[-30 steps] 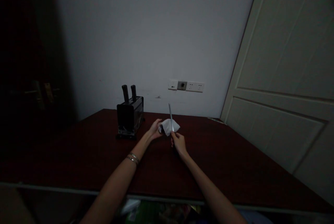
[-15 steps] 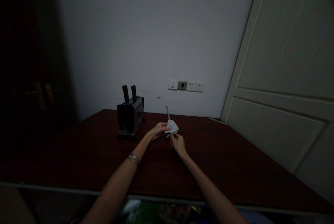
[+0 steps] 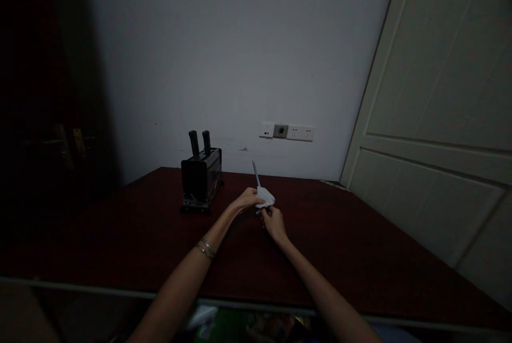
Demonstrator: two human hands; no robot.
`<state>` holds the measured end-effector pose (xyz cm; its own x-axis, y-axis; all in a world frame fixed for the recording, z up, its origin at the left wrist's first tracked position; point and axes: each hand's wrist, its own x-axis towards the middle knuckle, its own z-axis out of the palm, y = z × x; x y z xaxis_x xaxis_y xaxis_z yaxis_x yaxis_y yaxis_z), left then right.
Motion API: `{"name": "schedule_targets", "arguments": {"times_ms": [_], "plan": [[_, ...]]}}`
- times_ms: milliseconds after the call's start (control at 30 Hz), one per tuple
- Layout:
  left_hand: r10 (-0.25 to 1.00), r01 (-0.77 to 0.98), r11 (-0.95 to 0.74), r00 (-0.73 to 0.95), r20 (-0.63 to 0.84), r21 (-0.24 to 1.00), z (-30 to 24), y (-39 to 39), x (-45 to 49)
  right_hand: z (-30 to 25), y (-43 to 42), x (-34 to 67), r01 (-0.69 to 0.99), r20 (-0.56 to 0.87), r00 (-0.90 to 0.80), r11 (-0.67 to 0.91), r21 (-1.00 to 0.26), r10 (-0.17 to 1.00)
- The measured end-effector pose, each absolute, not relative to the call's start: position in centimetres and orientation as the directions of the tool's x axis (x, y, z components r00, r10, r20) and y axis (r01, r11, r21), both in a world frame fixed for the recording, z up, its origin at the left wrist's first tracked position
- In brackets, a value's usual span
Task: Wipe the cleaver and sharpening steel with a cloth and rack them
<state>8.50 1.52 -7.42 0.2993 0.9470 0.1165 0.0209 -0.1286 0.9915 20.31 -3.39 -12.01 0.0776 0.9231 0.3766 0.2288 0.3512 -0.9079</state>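
Note:
My left hand (image 3: 248, 200) is closed on a crumpled white cloth (image 3: 264, 197), possibly a tissue. The cloth is folded around the lower part of a knife (image 3: 256, 172), whose narrow metal blade sticks out above it, tilted up and to the left. Just below the cloth, my right hand (image 3: 274, 224) is wrapped around the knife's dark handle, most of which the fingers hide. Both hands are held over the dark red table (image 3: 320, 236). To their left stands a black knife block (image 3: 201, 178) with two black handles rising from its top.
A white wall with sockets (image 3: 300, 133) rises behind the table. On the right a pale panelled door (image 3: 432, 183) runs along the table's side. Below the front edge lie a green item (image 3: 228, 327) and other things, too dark to name.
My left hand and the cloth have shifted slightly down and right along the knife. The blade leans a little more to the left. My right hand keeps its grip.

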Motion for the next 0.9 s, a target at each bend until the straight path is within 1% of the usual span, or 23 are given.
{"name": "schedule_targets", "arguments": {"times_ms": [133,233,400,467,533,633,900], "plan": [[0.966,0.073,-0.137,0.229,0.117,0.988,-7.3,1.7,9.2,-11.9,-3.7,20.2,0.270,0.400,0.070,0.369,-0.889,0.914],[0.963,0.087,-0.156,0.234,0.131,0.984,-7.1,1.6,9.6,-11.8,-3.8,20.2,0.304,0.422,0.074,0.383,-0.872,0.903],[0.921,0.090,-0.153,0.373,0.109,0.984,-6.3,1.0,8.1,-11.8,-3.9,20.0,0.340,0.433,0.050,0.392,-0.855,0.900],[0.898,0.086,-0.140,0.431,0.090,0.986,-6.1,0.6,6.9,-11.7,-4.0,19.9,0.345,0.451,0.025,0.415,-0.842,0.892],[0.888,0.083,-0.129,0.453,0.078,0.988,-6.1,0.4,6.2,-11.6,-4.1,19.9,0.347,0.476,0.004,0.445,-0.826,0.880],[0.905,0.077,-0.130,0.417,0.087,0.989,-6.5,0.2,6.1,-11.4,-4.3,19.9,0.350,0.496,-0.006,0.467,-0.812,0.868],[0.963,0.080,-0.159,0.231,0.137,0.984,-7.8,1.4,8.5,-10.8,-4.8,20.0,0.351,0.511,0.040,0.466,-0.812,0.859]]}}
